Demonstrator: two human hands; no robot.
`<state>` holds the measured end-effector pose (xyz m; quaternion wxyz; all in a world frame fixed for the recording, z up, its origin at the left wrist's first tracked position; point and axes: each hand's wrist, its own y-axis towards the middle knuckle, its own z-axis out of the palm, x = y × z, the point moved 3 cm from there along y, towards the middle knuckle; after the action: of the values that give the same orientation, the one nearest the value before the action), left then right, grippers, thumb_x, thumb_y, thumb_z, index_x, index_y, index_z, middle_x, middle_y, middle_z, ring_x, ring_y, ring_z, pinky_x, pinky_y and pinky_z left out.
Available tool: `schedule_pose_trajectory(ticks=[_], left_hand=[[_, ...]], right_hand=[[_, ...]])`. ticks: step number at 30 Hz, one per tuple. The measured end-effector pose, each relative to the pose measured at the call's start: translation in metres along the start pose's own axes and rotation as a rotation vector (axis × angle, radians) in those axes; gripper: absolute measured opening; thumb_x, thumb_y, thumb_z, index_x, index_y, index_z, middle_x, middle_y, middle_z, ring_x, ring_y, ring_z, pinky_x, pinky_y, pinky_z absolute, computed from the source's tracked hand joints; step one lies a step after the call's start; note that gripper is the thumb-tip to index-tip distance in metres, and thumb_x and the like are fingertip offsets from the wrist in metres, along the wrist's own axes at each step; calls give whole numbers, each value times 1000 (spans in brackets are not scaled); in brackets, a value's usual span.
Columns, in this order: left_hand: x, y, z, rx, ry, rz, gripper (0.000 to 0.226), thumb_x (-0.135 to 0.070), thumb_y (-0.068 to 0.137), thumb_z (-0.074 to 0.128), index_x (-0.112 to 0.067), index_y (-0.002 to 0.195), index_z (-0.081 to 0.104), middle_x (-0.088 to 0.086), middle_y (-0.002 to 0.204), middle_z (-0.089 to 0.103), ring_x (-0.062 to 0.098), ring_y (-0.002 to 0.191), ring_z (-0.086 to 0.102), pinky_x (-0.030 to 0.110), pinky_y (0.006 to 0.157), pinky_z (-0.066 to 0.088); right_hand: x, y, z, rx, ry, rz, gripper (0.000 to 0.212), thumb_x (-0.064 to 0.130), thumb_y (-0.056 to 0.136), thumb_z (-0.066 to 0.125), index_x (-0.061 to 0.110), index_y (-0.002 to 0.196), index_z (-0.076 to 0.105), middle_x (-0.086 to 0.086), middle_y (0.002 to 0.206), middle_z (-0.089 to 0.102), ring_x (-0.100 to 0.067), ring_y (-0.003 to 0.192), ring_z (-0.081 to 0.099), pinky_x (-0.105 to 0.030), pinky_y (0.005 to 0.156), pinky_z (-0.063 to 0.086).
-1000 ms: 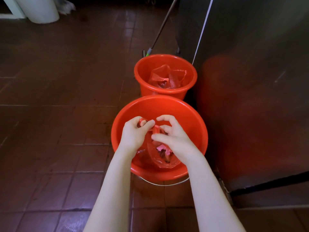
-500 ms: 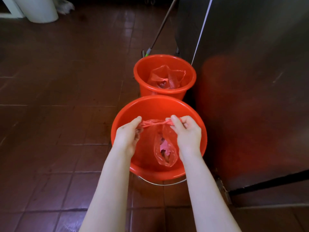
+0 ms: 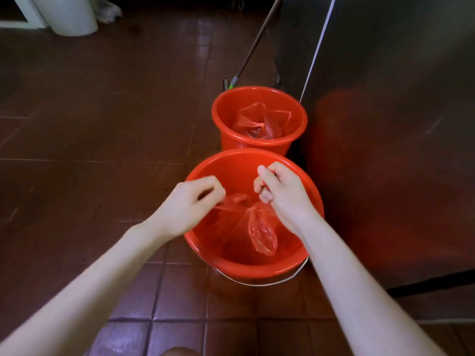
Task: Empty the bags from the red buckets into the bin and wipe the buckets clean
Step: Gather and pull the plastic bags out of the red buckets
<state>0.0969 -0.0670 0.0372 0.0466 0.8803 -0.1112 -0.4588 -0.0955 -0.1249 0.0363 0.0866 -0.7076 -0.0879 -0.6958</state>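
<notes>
Head view, both hands over the near red bucket (image 3: 246, 268). The left hand (image 3: 190, 204) pinches a stretched strip of the red plastic bag (image 3: 262, 232) between thumb and fingertips, and the right hand (image 3: 282, 194) has its fingers curled round the gathered neck of the same bag, so the film runs taut between the two grips. The filled pouch hangs directly below the right-hand grip and to the right of the left-hand grip. Its long axis runs downward from the neck toward the bucket floor, and it lies wholly inside the bucket wall (whether its tip touches the bottom cannot be told). The right hand is therefore the nearer to the load and appears to carry most of it, while the left only tensions the mouth. The coming move, judged from the task, is a straight lift along that axis until the pouch clears the rim. A sideways pull would drag the thin film against the wall. Beyond the grip stands the far red bucket (image 3: 257, 145), touching or just beside the near one, with a second bag (image 3: 262, 122) slumped open inside it. Well away beyond the left-hand grip stands a white container (image 3: 69, 19), possibly the bin.
</notes>
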Motion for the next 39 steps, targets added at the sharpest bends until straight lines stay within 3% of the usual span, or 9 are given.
schedule_pose_trajectory(ticks=[2,5,11,16,19,22,29,34,39], left_hand=[[1,-11,-3,46,497,276,17,-35,100,47,-28,88,56,-12,82,53,9,70,54,23,60,45],[12,-21,-3,103,811,545,19,-24,100,46,-18,89,59,-3,80,48,16,66,48,29,57,39],[68,-41,-26,177,958,410,22,-20,90,43,-18,88,64,-1,80,53,19,73,60,32,58,44],[65,-41,-14,66,828,260,31,-28,97,37,-14,85,62,0,76,50,23,64,56,35,56,45],[56,-38,-9,-15,777,238,33,-33,97,41,-14,100,68,-1,86,56,22,73,59,34,59,46],[50,-34,-6,38,887,320,40,-34,96,41,-17,116,71,3,103,64,23,80,61,34,60,44],[58,-38,-23,67,882,334,33,-18,90,46,-12,106,75,4,86,60,24,65,59,32,55,40],[63,-42,-7,-99,452,-39,23,-7,84,69,-18,103,75,-7,95,61,18,78,64,36,72,54],[42,-55,12,43,658,139,45,-50,73,65,-30,112,71,-4,129,59,26,115,50,45,95,38]], right_hand=[[8,-2,-13,52,-318,-130,31,27,97,52,24,66,47,2,60,61,-9,47,43,-28,57,37],[-1,-19,-21,158,-671,-337,29,37,95,50,23,71,42,3,57,55,-8,51,50,-19,54,38],[-60,-33,-81,264,-1027,-160,28,28,99,49,24,77,34,10,67,41,-1,62,46,-27,66,35],[-64,-23,-78,185,-1080,-178,24,23,96,56,15,78,42,6,70,46,-13,62,49,-34,62,41],[-61,-17,-64,268,-1204,-234,12,28,93,60,18,98,56,5,100,51,-17,83,56,-34,76,48],[-64,-12,-58,373,-1351,-245,27,30,94,58,20,118,60,3,110,57,-17,103,54,-34,88,49],[-63,-9,-67,321,-1383,-318,15,23,94,58,11,87,65,-2,87,61,-21,88,54,-39,78,49],[-61,-21,-80,237,-1251,-297,10,18,86,69,12,94,74,-3,94,64,-20,90,54,-40,84,49],[-73,-64,-116,80,-1203,-89,64,56,79,66,31,137,52,1,151,34,-22,140,31,-45,113,32]])
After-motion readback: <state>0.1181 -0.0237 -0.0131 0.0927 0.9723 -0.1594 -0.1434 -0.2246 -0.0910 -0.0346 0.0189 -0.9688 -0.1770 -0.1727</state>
